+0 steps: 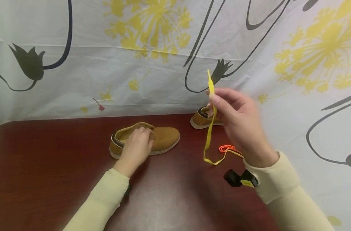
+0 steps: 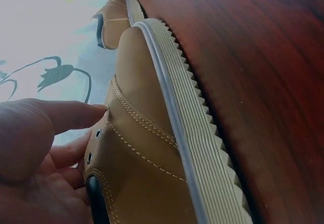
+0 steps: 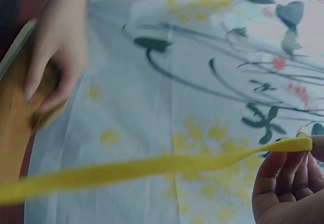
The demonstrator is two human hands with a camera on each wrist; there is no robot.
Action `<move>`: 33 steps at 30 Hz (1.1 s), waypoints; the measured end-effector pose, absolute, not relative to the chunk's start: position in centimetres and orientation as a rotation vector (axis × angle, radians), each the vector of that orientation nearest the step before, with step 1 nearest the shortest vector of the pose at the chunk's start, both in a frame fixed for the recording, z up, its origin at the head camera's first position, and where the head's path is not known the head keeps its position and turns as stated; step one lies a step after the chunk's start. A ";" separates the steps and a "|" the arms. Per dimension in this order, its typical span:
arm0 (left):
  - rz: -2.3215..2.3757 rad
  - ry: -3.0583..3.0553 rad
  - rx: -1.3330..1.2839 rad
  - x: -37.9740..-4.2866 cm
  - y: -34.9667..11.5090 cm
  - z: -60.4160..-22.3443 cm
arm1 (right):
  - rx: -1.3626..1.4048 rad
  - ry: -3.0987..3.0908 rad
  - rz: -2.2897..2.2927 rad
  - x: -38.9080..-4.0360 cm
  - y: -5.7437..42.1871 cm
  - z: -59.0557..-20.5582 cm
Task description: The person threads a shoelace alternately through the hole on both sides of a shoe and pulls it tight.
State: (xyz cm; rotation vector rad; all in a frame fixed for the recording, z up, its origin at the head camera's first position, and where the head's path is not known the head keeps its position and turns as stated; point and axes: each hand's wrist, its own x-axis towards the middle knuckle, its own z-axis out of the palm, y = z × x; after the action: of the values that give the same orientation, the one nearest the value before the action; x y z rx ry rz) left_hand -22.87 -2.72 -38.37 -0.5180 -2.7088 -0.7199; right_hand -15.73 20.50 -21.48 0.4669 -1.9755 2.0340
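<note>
A tan shoe [image 1: 165, 138] stands on the table, toe pointing right. My left hand [image 1: 137, 142] is at its opening, fingers curled at the eyelet edge. In the left wrist view, one fingertip touches the shoe's upper [image 2: 142, 133] beside the metal eyelets, and other fingers go behind the edge. Raised above the table, my right hand [image 1: 236, 115] pinches a yellow shoelace [image 1: 209, 134] between thumb and fingers near its upper end. The lace tip points up; the rest hangs down and runs along the table toward an orange lace part [image 1: 227, 148].
A second tan shoe [image 1: 199, 120] sits at the back of the dark red table [image 1: 62, 166], partly hidden by my right hand. Behind and to the right hangs a white cloth [image 1: 85, 70] with grey and yellow flowers. A black device [image 1: 241, 178] is on my right wrist.
</note>
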 end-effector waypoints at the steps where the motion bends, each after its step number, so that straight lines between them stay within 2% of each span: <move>1: -0.719 -2.712 -0.510 -22.9 -2.7 -38.3 | 0.479 -1.959 2.067 -15.6 20.1 -21.5; 6: -0.712 -2.717 -0.491 -22.9 -2.7 -38.4 | 0.509 -1.905 2.178 -15.0 18.4 -22.5; 15: -0.687 -2.712 -0.509 -22.8 -2.6 -38.2 | 0.426 -1.895 2.300 -15.7 16.6 -26.7; 28: -0.695 -2.718 -0.465 -22.9 -2.8 -38.2 | 0.009 -2.044 2.425 -18.8 15.2 -33.2; 33: -0.714 -2.710 -0.477 -23.0 -2.9 -38.2 | -0.057 -2.042 2.432 -19.7 14.6 -35.1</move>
State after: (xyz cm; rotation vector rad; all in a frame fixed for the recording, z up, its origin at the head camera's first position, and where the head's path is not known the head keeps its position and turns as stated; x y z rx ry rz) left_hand -23.03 -2.92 -38.18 -0.4775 -2.7097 -0.7136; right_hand -19.70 14.63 -35.13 -0.0574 -2.0425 2.4317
